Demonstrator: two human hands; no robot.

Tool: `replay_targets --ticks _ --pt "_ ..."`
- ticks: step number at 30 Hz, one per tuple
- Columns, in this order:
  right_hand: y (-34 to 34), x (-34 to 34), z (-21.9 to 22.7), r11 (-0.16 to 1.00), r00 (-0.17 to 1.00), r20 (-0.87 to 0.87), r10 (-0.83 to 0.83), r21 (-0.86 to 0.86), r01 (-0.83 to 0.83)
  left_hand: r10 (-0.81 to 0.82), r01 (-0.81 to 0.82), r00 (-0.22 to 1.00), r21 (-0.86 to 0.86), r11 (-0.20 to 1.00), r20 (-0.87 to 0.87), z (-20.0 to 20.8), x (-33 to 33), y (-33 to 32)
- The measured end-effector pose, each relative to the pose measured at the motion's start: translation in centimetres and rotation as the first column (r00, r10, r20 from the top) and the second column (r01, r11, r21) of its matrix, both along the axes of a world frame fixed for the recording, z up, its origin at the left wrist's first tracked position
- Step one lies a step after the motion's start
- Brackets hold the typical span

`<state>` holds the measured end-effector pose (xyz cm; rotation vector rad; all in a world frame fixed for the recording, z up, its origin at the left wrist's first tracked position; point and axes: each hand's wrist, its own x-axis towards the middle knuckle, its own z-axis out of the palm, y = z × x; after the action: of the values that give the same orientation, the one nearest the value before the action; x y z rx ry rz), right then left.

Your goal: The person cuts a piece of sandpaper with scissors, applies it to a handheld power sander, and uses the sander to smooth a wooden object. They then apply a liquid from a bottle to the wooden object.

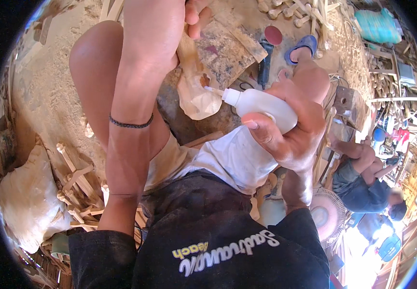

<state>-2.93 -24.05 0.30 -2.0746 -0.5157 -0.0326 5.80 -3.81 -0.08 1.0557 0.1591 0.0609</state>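
My right hand is closed round a white squeeze bottle, thumb along its near side. The bottle lies tilted, its thin nozzle pointing left. That nozzle's tip is at or very close to a small brown, hollow-looking spot on a pale, roughly carved piece of wood; whether they touch I cannot tell. At the upper edge my left hand grips the wood's narrower far end, with part of the hand out of the picture. The wood's broad end hangs above my lap, between my knees.
A dusty wooden board lies ahead, with an angle grinder and its red disc beside it. Wooden sticks and a pale sack are at left. A fan and another person are at right.
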Motion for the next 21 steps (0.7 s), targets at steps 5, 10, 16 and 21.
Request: replay_targets --ticks 5,10,16,21 --pt "-0.05 -0.19 0.27 1.0 1.0 0.012 0.004 0.019 -0.004 -0.001 0.001 1.0 0.019 1.0 0.004 0.03 -0.02 -0.08" --pt "-0.2 -0.55 0.41 1.0 1.0 -0.021 -0.014 0.002 0.014 -0.021 0.02 1.0 0.042 0.999 0.006 -0.04 0.01 -0.03" --pt "-0.64 -0.89 -0.07 1.0 1.0 -0.021 -0.018 -0.012 0.018 -0.024 0.023 1.0 0.072 0.997 0.014 0.04 0.0 -0.1" --pt "-0.79 -0.94 -0.24 1.0 1.0 -0.031 -0.003 0.001 0.003 -0.013 0.009 0.997 0.057 0.998 0.076 -0.36 0.04 -0.02"
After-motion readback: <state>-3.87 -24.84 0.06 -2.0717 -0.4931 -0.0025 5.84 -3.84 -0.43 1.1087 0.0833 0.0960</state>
